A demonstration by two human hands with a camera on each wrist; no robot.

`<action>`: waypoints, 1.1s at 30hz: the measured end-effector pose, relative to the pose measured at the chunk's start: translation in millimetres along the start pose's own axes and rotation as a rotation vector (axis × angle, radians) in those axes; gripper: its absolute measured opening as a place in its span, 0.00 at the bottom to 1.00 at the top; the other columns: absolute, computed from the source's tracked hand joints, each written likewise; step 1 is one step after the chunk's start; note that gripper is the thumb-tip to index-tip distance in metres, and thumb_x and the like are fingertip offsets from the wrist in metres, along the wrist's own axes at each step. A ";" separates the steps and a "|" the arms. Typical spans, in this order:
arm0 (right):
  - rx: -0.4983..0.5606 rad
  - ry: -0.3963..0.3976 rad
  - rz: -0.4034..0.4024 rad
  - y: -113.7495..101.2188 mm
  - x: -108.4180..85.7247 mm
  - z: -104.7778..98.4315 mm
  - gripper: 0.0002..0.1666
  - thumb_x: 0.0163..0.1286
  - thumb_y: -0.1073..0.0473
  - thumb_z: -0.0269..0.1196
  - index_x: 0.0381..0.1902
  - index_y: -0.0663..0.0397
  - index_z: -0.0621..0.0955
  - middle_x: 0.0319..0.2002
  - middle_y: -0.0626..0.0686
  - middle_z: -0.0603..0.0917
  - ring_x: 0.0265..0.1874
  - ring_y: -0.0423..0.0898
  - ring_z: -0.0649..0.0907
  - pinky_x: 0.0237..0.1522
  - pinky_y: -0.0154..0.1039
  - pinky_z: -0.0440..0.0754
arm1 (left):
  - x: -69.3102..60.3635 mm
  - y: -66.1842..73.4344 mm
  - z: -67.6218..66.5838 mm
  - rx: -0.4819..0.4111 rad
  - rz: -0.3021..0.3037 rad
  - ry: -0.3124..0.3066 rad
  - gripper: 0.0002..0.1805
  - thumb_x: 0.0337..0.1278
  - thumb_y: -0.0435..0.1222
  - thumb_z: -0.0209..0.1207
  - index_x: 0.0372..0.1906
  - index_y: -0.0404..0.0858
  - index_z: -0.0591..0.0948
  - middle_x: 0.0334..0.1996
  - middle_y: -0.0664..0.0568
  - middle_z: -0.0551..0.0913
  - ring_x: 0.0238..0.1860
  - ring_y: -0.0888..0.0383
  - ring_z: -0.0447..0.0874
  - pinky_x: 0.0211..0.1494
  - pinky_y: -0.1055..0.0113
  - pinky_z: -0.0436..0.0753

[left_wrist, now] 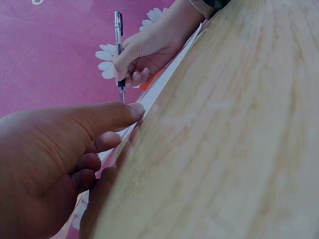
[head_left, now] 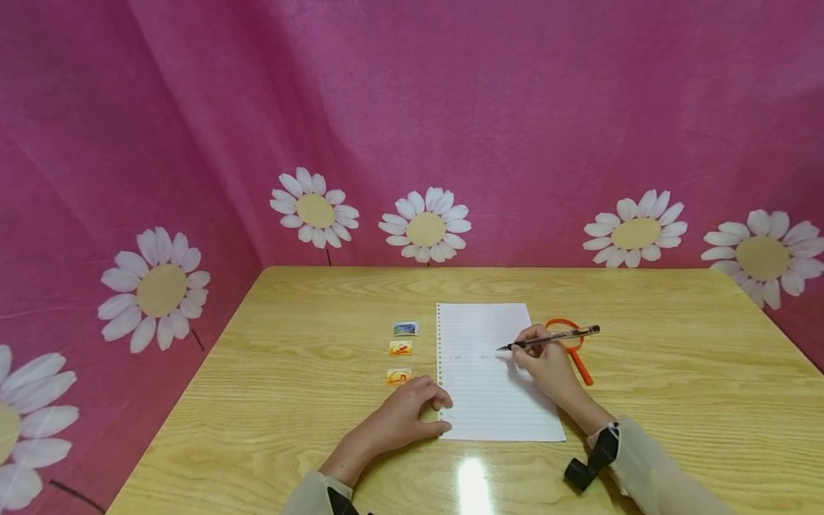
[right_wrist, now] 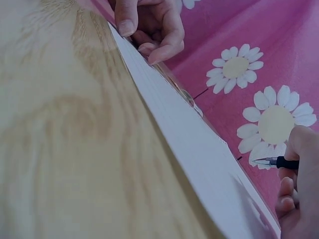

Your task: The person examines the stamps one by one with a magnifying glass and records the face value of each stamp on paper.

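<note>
The head view shows a lined sheet lying flat on a wooden table, its punched edge to the left. The right hand pinches a pen over the sheet, the tip near some faint marks too small to read surely. The left hand grasps nothing; its thumb and fingers are loosely bent, with their tips at the sheet's left edge. Just beyond it, three small picture cards lie in a column, and an orange magnifying glass lies beside the sheet, partly behind the right hand. The pen looks light and rigid, best pinched low on the barrel. The sheet looks thin and limp, likely to slide or crease if pushed, so a light, flat press near a margin should suit it.

The left wrist view shows the left thumb extended at the paper's edge, the other fingers bent and holding nothing. Farther off, the right hand has the pen nearly upright by its dark lower section.

The right wrist view shows that dark section and the metal tip poking out from the right hand's fingers. The dark part probably gives surer purchase than the smooth, slimmer metal.
</note>
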State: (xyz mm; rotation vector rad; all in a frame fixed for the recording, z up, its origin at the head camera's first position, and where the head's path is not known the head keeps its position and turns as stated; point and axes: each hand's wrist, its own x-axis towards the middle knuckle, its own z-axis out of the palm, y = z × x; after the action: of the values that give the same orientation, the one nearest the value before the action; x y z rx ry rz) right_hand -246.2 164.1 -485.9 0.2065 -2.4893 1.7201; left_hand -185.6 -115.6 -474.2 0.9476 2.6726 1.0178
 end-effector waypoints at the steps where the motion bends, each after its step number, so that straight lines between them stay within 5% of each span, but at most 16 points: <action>1: -0.002 0.004 -0.001 0.8 -0.4 -1.4 0.08 0.65 0.68 0.60 0.41 0.64 0.74 0.28 0.48 0.74 0.24 0.35 0.71 0.26 0.29 0.71 | -0.1 0.4 -0.3 0.000 -0.001 0.001 0.12 0.56 0.42 0.68 0.44 0.45 0.81 0.36 0.59 0.75 0.39 0.69 0.69 0.49 0.74 0.74; 11: 0.024 0.079 -0.005 3.7 -6.9 -15.1 0.09 0.64 0.69 0.62 0.41 0.66 0.75 0.27 0.42 0.73 0.23 0.34 0.70 0.25 0.29 0.71 | -1.1 -1.5 1.0 0.009 0.002 0.004 0.12 0.56 0.42 0.68 0.43 0.46 0.81 0.35 0.60 0.75 0.39 0.69 0.69 0.49 0.73 0.73; 26: -0.074 0.171 -0.044 6.9 -15.4 -37.8 0.08 0.65 0.66 0.61 0.41 0.64 0.76 0.31 0.34 0.74 0.27 0.30 0.73 0.30 0.25 0.73 | -0.7 -0.6 0.9 -0.005 -0.001 0.005 0.12 0.56 0.42 0.68 0.43 0.46 0.81 0.34 0.61 0.74 0.38 0.69 0.69 0.49 0.73 0.73; 33: -0.069 0.217 -0.050 10.3 -17.6 -54.2 0.08 0.66 0.68 0.62 0.41 0.64 0.75 0.28 0.33 0.73 0.19 0.32 0.68 0.21 0.29 0.69 | -0.2 -0.3 1.0 -0.011 -0.006 0.002 0.12 0.56 0.42 0.68 0.44 0.46 0.81 0.35 0.60 0.75 0.39 0.68 0.70 0.49 0.73 0.74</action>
State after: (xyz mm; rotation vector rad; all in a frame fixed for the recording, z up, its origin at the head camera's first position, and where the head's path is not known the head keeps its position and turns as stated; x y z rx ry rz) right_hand -230.0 219.3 -479.2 0.0713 -2.3604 1.5444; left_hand -185.3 -115.3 -475.1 0.9367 2.6671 1.0314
